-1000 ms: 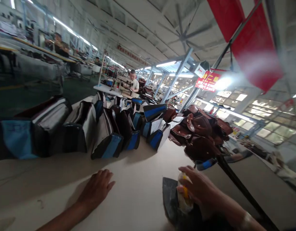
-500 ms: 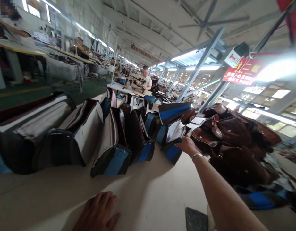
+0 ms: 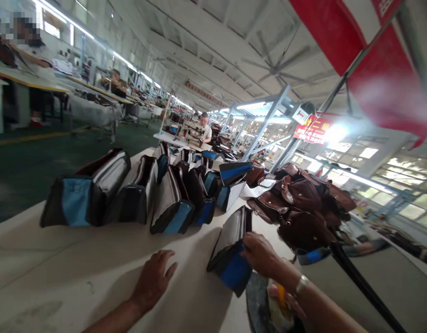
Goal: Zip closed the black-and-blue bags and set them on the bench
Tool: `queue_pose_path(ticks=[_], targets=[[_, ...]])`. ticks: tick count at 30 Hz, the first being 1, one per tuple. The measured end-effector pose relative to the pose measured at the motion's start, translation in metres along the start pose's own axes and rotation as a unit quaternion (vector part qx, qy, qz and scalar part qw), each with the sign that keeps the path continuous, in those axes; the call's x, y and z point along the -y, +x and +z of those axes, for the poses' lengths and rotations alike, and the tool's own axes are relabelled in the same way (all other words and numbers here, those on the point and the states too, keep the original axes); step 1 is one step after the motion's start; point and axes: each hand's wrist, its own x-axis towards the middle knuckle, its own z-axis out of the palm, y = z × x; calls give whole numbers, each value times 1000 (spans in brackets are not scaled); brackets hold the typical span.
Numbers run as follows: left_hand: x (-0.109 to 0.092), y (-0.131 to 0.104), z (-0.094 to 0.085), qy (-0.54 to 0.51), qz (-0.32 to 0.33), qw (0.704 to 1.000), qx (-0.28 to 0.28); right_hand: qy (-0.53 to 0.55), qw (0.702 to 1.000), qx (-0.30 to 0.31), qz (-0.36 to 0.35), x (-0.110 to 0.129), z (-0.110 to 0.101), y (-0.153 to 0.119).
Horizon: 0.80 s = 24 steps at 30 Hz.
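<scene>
My right hand (image 3: 263,254) pinches the upper right edge of a bag piece (image 3: 230,249) with a grey side, dark trim and a bright blue band. That piece stands on the pale table (image 3: 130,259), apart from the others. To its left, my left hand (image 3: 156,277) hovers over or rests on the table, fingers apart and holding nothing. Behind it, several similar bag pieces (image 3: 175,217) stand in a row, with blue and black end panels. Brown leather bags (image 3: 303,196) lie heaped at the right.
A dark flat slab (image 3: 256,300) and a whitish container (image 3: 281,310) lie by my right forearm. A black bar (image 3: 362,282) slants at the right. Beyond the table, a person (image 3: 204,129) sits at a sewing machine.
My right hand has drawn the blue-banded piece from the row toward me. My left hand has moved forward and slightly right. The view has shifted, showing more at the right.
</scene>
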Motion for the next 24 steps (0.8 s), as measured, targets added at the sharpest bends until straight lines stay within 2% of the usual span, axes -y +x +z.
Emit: queue_pose_path(ticks=[2,3,4,5,7,8,10,13,15,19,24], targets=[[-35,-5,-22,-33,12,999,-10,38,997,13,-66,36,-6,-46],[-59,-5,-38,-52,40,998,-2,60,993,20,-99,53,-8,-66],[-85,-5,-56,-117,89,989,25,88,986,29,-138,68,-10,-85],[-112,-4,-76,-184,156,968,64,117,977,33,-174,82,-13,-101],[-162,1,-117,-288,293,894,178,180,955,35,-232,105,-23,-128],[-181,3,-135,-322,325,856,240,216,944,34,-247,113,-31,-141],[-207,6,-162,-374,296,812,337,286,927,36,-241,126,-51,-164],[-217,4,-180,-404,239,790,394,362,915,50,-170,133,-77,-195],[-217,0,-185,-399,206,778,439,389,913,36,-122,132,-82,-210],[-227,-11,-195,-365,143,747,537,438,893,1,-103,131,-70,-233],[-248,-27,-210,-337,113,756,550,494,866,36,-68,135,-61,-256]])
